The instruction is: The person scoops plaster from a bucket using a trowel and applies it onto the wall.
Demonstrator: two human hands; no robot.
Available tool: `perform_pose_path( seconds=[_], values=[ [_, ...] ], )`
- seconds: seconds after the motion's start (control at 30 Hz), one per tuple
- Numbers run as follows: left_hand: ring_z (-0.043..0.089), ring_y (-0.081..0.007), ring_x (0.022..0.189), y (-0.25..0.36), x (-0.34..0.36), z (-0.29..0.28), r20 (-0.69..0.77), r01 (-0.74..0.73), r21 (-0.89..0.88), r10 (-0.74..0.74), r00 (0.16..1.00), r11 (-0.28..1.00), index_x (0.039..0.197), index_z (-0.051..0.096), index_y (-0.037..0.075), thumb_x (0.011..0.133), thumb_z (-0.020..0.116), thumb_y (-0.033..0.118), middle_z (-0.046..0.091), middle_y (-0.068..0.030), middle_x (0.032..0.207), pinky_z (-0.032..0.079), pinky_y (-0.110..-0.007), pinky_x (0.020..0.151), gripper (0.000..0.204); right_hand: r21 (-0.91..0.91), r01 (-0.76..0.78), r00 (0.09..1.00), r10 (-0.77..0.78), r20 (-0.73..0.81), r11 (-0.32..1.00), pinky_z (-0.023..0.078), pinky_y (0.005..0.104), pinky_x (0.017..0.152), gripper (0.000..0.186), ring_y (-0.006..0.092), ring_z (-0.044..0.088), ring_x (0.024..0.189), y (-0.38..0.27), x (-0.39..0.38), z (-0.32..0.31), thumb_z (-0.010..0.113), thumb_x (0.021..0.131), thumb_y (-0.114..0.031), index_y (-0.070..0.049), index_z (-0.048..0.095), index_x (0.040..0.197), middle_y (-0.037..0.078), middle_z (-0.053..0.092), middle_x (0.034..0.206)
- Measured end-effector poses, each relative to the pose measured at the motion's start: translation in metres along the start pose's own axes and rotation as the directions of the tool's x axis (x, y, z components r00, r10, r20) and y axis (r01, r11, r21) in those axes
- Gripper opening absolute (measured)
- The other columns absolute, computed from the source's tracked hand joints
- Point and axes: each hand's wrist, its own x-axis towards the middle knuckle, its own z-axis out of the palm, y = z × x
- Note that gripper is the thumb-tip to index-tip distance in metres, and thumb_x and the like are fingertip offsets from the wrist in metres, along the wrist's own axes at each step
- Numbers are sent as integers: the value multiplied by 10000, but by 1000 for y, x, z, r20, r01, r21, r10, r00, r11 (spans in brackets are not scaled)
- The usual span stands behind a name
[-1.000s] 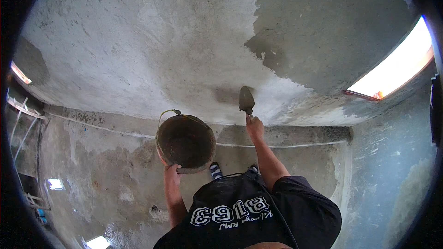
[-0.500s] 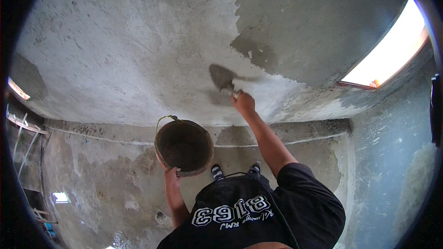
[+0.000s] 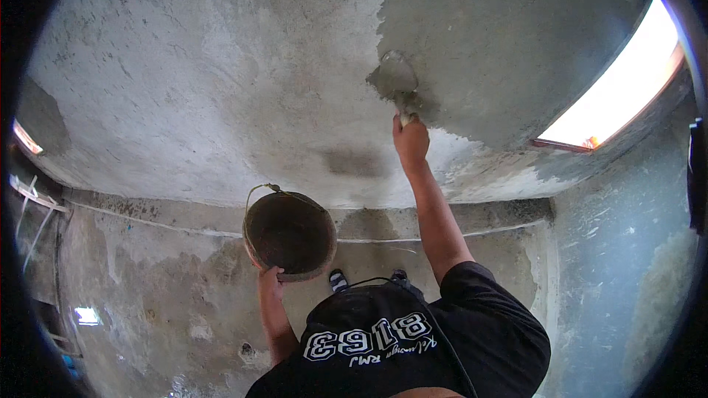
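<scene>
My right hand (image 3: 411,140) is closed round the handle of a trowel (image 3: 398,74), its rounded blade lying against the wall (image 3: 243,81) at the edge of a darker, wet-looking plaster patch (image 3: 501,44). Low on the left, my left hand (image 3: 271,280) grips the rim of a round bucket (image 3: 289,236). The bucket is tilted with its mouth facing up toward me, and a thin yellowish handle loops over its far side. Its inside is dark and dirty; how much it holds I cannot tell.
A bright window opening (image 3: 619,81) cuts into the wall on the right, beside a bluish side wall (image 3: 619,250). Light poles and a plank (image 3: 35,195) stand at the far left. Stained concrete floor (image 3: 177,280) lies around my feet.
My right hand has moved the trowel up and to the right, from the pale wall onto the darker patch's edge. The bucket in my left hand has barely shifted.
</scene>
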Motion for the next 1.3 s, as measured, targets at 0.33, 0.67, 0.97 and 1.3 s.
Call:
perform_pose_path(
  seconds=[0.33, 0.67, 0.97, 1.3],
  values=[
    [539, -198, 578, 17, -14, 17, 95, -35, -11, 36, 995, 999, 943, 545, 17, 696, 553, -26, 547, -59, 733, 426, -336, 499, 251, -129, 95, 818, -3, 576, 987, 515, 479, 713, 437, 387, 647, 800, 49, -105, 7, 598, 830, -439, -6, 652, 854, 209, 662, 801],
    [557, -208, 636, -2, 14, 1, 101, 141, 21, -143, 985, 990, 977, 550, 33, 694, 571, -18, 568, -70, 819, 400, -323, 479, 288, -534, -240, 220, 581, 784, 811, 479, 437, 876, 332, 333, 607, 1057, 318, -325, 19, 669, 716, -261, -101, 693, 1006, 154, 658, 1086],
    [598, -275, 811, -30, 22, 6, 140, 105, -2, -104, 985, 994, 1110, 503, 23, 680, 554, -29, 572, -119, 968, 547, -444, 641, 437, -341, -776, 122, 657, 744, 530, 505, 383, 748, 430, 256, 653, 882, 328, -550, -215, 745, 662, -208, 37, 607, 988, 155, 656, 909],
    [544, -332, 963, -27, -31, 106, 267, -22, 293, -59, 962, 956, 1266, 392, -1, 740, 566, 69, 514, -144, 1105, 504, -499, 775, 559, 403, -290, 793, -18, 608, 868, 483, 362, 713, 364, 241, 629, 805, 365, -500, -215, 696, 735, -183, 26, 593, 1013, 107, 645, 846]
  ],
)
